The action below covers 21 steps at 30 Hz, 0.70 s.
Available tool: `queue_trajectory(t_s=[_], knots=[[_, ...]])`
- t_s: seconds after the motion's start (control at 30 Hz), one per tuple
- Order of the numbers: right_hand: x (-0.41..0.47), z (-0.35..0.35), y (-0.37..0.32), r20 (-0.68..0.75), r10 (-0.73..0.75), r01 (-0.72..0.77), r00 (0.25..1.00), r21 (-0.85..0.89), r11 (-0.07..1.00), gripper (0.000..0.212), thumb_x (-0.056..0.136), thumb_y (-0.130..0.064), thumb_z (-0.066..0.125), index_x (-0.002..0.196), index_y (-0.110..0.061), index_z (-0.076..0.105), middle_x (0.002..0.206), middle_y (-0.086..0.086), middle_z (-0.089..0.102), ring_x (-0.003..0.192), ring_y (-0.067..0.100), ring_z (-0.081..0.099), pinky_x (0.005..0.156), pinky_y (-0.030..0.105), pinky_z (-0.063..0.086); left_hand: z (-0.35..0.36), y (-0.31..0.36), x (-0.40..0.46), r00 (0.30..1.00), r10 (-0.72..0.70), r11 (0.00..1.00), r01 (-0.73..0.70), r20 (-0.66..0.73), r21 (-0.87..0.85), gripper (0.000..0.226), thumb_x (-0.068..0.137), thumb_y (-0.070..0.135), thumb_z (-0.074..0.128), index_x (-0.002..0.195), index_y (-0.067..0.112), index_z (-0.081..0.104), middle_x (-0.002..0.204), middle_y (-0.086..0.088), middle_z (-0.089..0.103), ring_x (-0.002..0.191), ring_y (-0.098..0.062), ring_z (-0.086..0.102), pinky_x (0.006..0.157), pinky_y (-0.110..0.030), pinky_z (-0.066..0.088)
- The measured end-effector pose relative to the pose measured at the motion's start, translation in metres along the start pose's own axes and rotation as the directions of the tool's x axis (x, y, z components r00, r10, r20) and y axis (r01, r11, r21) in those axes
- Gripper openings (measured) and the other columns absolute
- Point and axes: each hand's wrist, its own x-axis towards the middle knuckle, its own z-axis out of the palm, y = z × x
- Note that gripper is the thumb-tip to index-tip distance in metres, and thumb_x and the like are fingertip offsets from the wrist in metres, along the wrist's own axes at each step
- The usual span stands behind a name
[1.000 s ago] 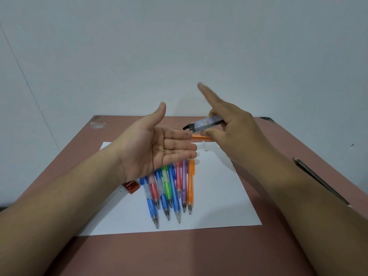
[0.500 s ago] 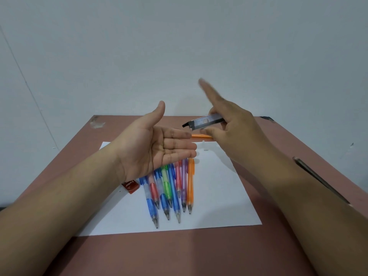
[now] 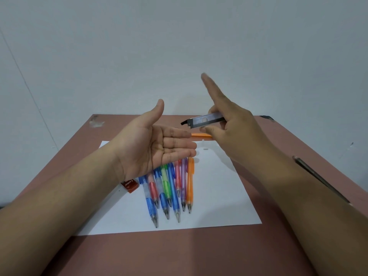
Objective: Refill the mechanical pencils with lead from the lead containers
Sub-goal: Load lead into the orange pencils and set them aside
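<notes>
My right hand (image 3: 235, 124) pinches a dark translucent lead container (image 3: 205, 120) between thumb and fingers, index finger raised straight up. The container's black cap end points left, just above the fingertips of my left hand (image 3: 155, 148), which is held flat, palm up, fingers straight. Under my left hand several mechanical pencils (image 3: 169, 186) in blue, red, green, pink, purple and orange lie side by side on a white sheet (image 3: 219, 196), tips toward me. Another orange pencil (image 3: 201, 135) lies crosswise behind them, partly hidden by my hands.
A small red-brown lead case (image 3: 129, 185) lies at the sheet's left edge. A tiny white part (image 3: 203, 144) rests on the sheet near the crosswise pencil. The brown table (image 3: 179, 253) meets a white wall. A dark strip (image 3: 318, 178) runs along the table's right edge.
My right index finger has lifted a little higher. The lead container and my left palm stay almost where they were.
</notes>
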Motion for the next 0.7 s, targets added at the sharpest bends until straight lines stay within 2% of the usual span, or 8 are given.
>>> queue_trajectory(t_s=[0.1, 0.23, 0.33, 0.37, 0.47, 0.57, 0.6, 0.7], knots=[[0.0000, 0.0011, -0.0005, 0.012, -0.039, 0.040, 0.999, -0.063, 0.997, 0.044, 0.096, -0.012, 0.067, 0.126, -0.045, 0.067, 0.096, -0.012, 0.057, 0.086, 0.004, 0.056, 0.081, 0.031, 0.053, -0.0006, -0.0003, 0.0005, 1.000, 0.010, 1.000, -0.010, -0.007, -0.001, 0.092, 0.092, 0.072, 0.039, 0.132, -0.010, 0.052, 0.120, -0.030, 0.067, 0.110, -0.042, 0.068, 0.097, -0.041, 0.052], [-0.0010, -0.0007, -0.0015, -0.002, 0.002, -0.002, 1.000, 0.063, 0.998, 0.080, 0.099, -0.014, 0.063, 0.140, -0.072, 0.027, 0.098, -0.011, 0.057, 0.088, 0.007, 0.059, 0.076, 0.017, 0.052, 0.0000, 0.0001, 0.0002, 1.000, 0.002, 1.000, -0.002, 0.001, 0.001, 0.091, 0.092, 0.072, 0.038, 0.131, -0.009, 0.054, 0.121, -0.029, 0.067, 0.110, -0.042, 0.068, 0.099, -0.042, 0.050], [0.0003, 0.0013, -0.0006, 0.045, -0.047, 0.049, 0.998, -0.060, 0.997, 0.047, 0.097, -0.012, 0.065, 0.126, -0.049, 0.065, 0.096, -0.005, 0.059, 0.091, 0.013, 0.061, 0.077, 0.027, 0.052, 0.0000, -0.0002, 0.0003, 1.000, 0.014, 1.000, -0.014, -0.013, 0.006, 0.091, 0.092, 0.072, 0.038, 0.129, -0.010, 0.055, 0.119, -0.030, 0.068, 0.109, -0.042, 0.069, 0.098, -0.042, 0.051], [0.0001, 0.0019, -0.0012, 0.058, -0.036, 0.039, 0.998, -0.062, 0.997, 0.048, 0.097, -0.012, 0.066, 0.128, -0.049, 0.064, 0.098, -0.006, 0.060, 0.091, 0.012, 0.061, 0.078, 0.027, 0.053, -0.0001, -0.0002, 0.0002, 1.000, 0.015, 1.000, -0.015, -0.013, 0.006, 0.091, 0.092, 0.072, 0.038, 0.129, -0.010, 0.054, 0.119, -0.030, 0.068, 0.109, -0.042, 0.069, 0.098, -0.042, 0.050], [-0.0007, 0.0018, -0.0007, 0.038, 0.017, -0.017, 0.999, 0.008, 1.000, 0.083, 0.098, -0.015, 0.064, 0.144, -0.070, 0.023, 0.100, -0.010, 0.059, 0.089, 0.008, 0.061, 0.079, 0.022, 0.054, 0.0005, -0.0001, -0.0003, 1.000, 0.008, 1.000, -0.008, -0.008, 0.000, 0.092, 0.092, 0.072, 0.038, 0.130, -0.010, 0.052, 0.120, -0.030, 0.067, 0.110, -0.043, 0.068, 0.098, -0.042, 0.050], [0.0003, 0.0010, -0.0013, 0.047, -0.037, 0.040, 0.998, -0.065, 0.997, 0.049, 0.096, -0.010, 0.066, 0.131, -0.046, 0.064, 0.095, -0.004, 0.060, 0.086, 0.011, 0.059, 0.080, 0.038, 0.054, 0.0006, -0.0001, -0.0002, 1.000, 0.017, 1.000, -0.017, -0.015, 0.000, 0.092, 0.092, 0.072, 0.038, 0.130, -0.010, 0.053, 0.119, -0.030, 0.068, 0.109, -0.043, 0.068, 0.097, -0.042, 0.051], [-0.0002, 0.0015, -0.0021, 0.050, -0.043, 0.046, 0.998, -0.068, 0.997, 0.046, 0.096, -0.010, 0.066, 0.127, -0.044, 0.067, 0.095, -0.003, 0.061, 0.086, 0.014, 0.059, 0.081, 0.039, 0.054, 0.0006, -0.0001, -0.0001, 1.000, 0.019, 1.000, -0.019, -0.017, -0.002, 0.092, 0.092, 0.072, 0.038, 0.130, -0.011, 0.053, 0.119, -0.031, 0.068, 0.109, -0.043, 0.068, 0.097, -0.042, 0.052], [-0.0010, 0.0012, -0.0004, 0.037, 0.026, -0.027, 0.999, 0.016, 1.000, 0.082, 0.097, -0.012, 0.065, 0.144, -0.068, 0.028, 0.098, -0.007, 0.061, 0.088, 0.011, 0.062, 0.080, 0.026, 0.055, 0.0008, 0.0000, -0.0005, 1.000, 0.013, 1.000, -0.013, -0.016, -0.005, 0.092, 0.092, 0.072, 0.038, 0.130, -0.011, 0.051, 0.119, -0.030, 0.068, 0.109, -0.043, 0.069, 0.096, -0.042, 0.053]])
